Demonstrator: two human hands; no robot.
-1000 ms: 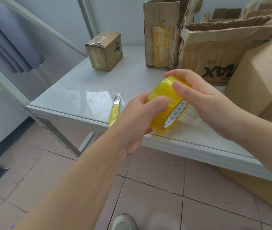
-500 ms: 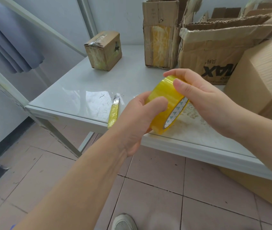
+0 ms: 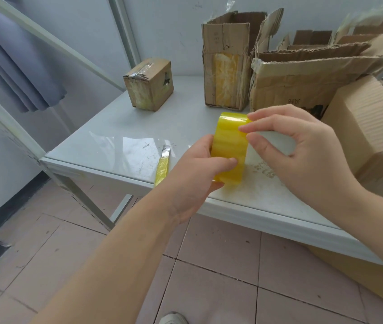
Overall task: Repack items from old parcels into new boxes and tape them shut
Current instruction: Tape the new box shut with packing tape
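Head view: your left hand point(image 3: 193, 169) is wrapped around the yellow tape roll point(image 3: 230, 146), holding it on edge above the near part of the table point(image 3: 115, 141). Your right hand point(image 3: 302, 155) has its fingertips point(image 3: 243, 130) and thumb closed on the roll's upper right rim, probably hunting for the loose end.

The likely trouble is that end. On glossy translucent tape the seam is hard to see, so you may split off a sliver instead of lifting the full width, or let the freed strip fold back and stick to itself. The roll hangs close to the table's front edge, so a slipped grip could send it to the floor. Watch the box cutter point(image 3: 162, 164) too: its yellow-wrapped handle reaches right to that edge, just beside your left wrist, and a nudge would knock it off.

Readable writing is scarce. The wide torn carton point(image 3: 302, 76) carries small characters and a dark print, but your right hand covers most of it and the rest is illegible. Faint marks on the tabletop below the roll cannot be made out. The small taped box point(image 3: 148, 85), the tall torn carton point(image 3: 226, 66) and the corrugated box point(image 3: 361, 127) show no legible label
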